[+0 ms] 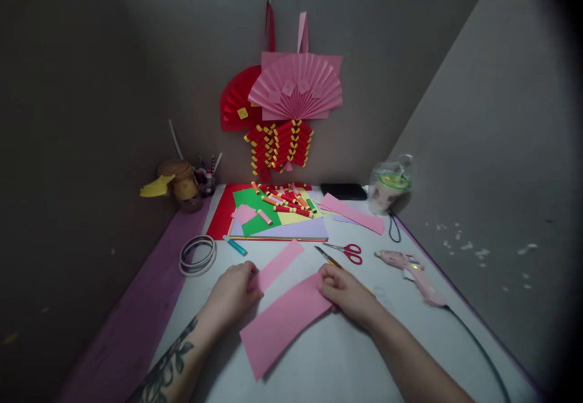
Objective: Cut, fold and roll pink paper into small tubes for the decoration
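Note:
My right hand (339, 287) pinches the upper right corner of a wide pink paper strip (286, 324), which bends slightly and slants toward me. In my left hand (237, 286) is the near end of a narrower pink paper strip (280, 264), held between thumb and fingers. Its far end points away to the right. Just beyond my right hand lies a craft knife (328, 256), partly hidden by that hand. Red-handled scissors (350, 252) rest a little farther off. A teal glue tube or pen (235, 245) lies beyond my left hand.
At right is a pink glue gun (412, 269) with a cord. Tape rolls (198, 256) lie at left. Behind are coloured paper sheets (300, 229) with several paper rolls, more pink strips (353, 213), a phone-like black slab (343, 192) and cups. Paper fans (300, 87) hang on the wall.

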`<state>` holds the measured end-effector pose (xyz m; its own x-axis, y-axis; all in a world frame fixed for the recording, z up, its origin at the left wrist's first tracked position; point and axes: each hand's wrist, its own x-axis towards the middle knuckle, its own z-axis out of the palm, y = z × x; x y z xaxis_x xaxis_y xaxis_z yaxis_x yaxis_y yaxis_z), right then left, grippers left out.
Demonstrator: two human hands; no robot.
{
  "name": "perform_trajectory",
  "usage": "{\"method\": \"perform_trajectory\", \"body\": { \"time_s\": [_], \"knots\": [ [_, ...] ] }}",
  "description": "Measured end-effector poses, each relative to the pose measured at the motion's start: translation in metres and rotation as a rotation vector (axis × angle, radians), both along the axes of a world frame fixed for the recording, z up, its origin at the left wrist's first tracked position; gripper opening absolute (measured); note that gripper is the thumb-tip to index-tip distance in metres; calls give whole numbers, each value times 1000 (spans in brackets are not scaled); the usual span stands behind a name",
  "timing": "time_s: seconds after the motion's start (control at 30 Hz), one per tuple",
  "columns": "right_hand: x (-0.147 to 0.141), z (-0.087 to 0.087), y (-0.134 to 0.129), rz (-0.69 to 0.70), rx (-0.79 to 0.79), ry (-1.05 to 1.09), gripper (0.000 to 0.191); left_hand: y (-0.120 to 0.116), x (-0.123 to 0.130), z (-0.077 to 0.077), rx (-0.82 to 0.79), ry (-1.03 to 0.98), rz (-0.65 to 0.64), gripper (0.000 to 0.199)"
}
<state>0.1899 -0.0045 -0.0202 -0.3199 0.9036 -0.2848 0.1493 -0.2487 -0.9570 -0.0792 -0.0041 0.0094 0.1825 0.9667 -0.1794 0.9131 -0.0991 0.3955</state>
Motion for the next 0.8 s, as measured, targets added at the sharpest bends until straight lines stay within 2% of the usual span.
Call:
{"method": "perform_trajectory", "body": {
  "time_s": [0.07,0.13,0.23,0.3,0.37,0.43,0.5,0.57,0.67,0.8],
  "knots": [
    [-3,-4,-1,17,36,-83,15,3,-3,-3,22,-30,-23,13],
    [-2,-7,1,-29,116,-168,12,6,-6,-6,70,-66,-38,11],
    [0,-12,6,-241,333,-246,10,7,-5,-8,112,-200,-41,19],
    [-1,-15,8,-393,433,-218,29,6,-2,-7,99,-284,-68,20],
    [-4,-16,9,-456,442,-145,53,4,0,-4,83,-328,-106,20],
    [-7,-16,9,-417,399,-64,67,2,2,-1,81,-352,-138,21],
    [-9,-15,9,-360,356,1,70,0,4,2,84,-368,-157,21],
    [-9,-13,10,-329,323,47,57,-1,4,4,85,-382,-159,20],
    [-6,-8,10,-329,278,56,21,-2,5,5,78,-397,-144,21],
    [12,7,17,-409,242,6,18,1,2,3,92,-408,-91,25]
  ]
}}
